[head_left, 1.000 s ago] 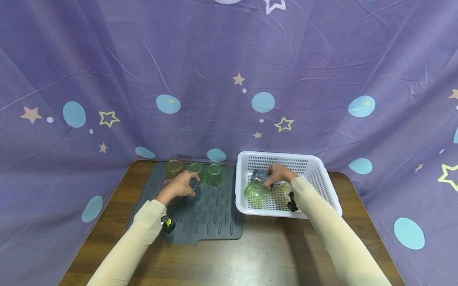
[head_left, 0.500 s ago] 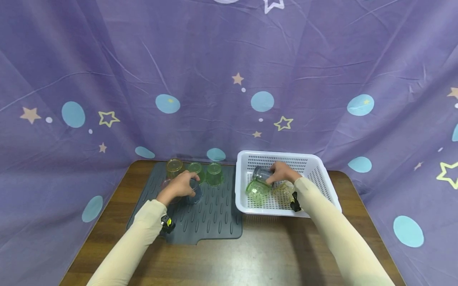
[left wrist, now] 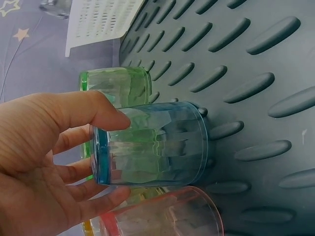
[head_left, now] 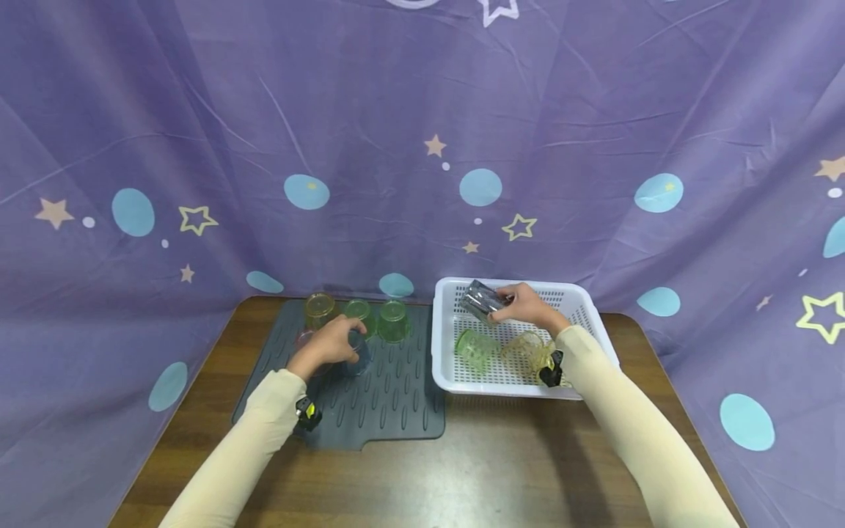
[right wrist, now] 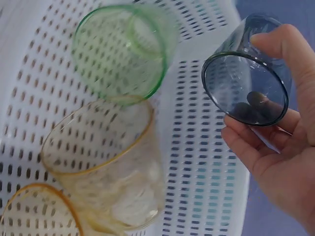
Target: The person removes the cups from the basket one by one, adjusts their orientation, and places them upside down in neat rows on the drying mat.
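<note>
On the grey drying mat (head_left: 403,400), a blue glass (left wrist: 157,145) stands upside down. My left hand (head_left: 333,341) grips it near its base, thumb on one side and fingers on the other. Beside it is a pink glass (left wrist: 167,216), largely hidden by that hand in the head view. Behind stand two green glasses (head_left: 393,323) and an amber glass (head_left: 320,308). My right hand (head_left: 524,304) holds a dark grey-blue glass (right wrist: 246,73), tilted, above the white basket (head_left: 445,378). Inside the basket lie a green glass (right wrist: 123,54) and two yellow glasses (right wrist: 108,167).
The basket and mat sit side by side on a brown wooden table (head_left: 502,462). A purple curtain (head_left: 370,147) with stars and dots hangs right behind them. The basket's raised walls surround the glasses in it.
My right hand has lifted the dark grey-blue glass up from beside the green one, toward the basket's back. The green glass shifted slightly. My left hand has stayed on the blue glass.
</note>
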Tool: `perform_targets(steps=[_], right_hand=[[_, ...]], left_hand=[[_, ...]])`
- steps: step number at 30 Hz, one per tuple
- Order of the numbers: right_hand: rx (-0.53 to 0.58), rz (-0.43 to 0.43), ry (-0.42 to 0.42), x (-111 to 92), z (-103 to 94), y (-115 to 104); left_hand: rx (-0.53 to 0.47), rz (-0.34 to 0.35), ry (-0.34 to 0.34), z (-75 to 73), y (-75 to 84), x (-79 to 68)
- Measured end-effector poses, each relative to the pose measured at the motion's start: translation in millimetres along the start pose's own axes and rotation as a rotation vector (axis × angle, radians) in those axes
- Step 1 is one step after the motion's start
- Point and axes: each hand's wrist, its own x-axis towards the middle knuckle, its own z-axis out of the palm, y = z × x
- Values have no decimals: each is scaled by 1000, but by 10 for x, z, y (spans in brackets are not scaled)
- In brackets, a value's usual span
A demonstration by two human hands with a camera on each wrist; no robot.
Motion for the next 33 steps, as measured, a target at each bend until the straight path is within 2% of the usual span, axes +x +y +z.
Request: perform_targets(steps=[9, 20, 28, 30, 33], right_hand=[[110, 5, 74, -53, -113, -197], [191, -64, 137, -107, -206, -400], [213, -136, 151, -151, -245, -534], [215, -155, 150, -165, -248, -582], [217, -175, 146, -188, -250, -657]], left_hand=[[5, 12, 10, 16, -8, 4], [2, 18, 37, 25, 5, 11], [-20, 83, 89, -71, 194, 23], [-53, 122, 102, -103, 264, 30], [-154, 169, 107, -163, 393, 29]])
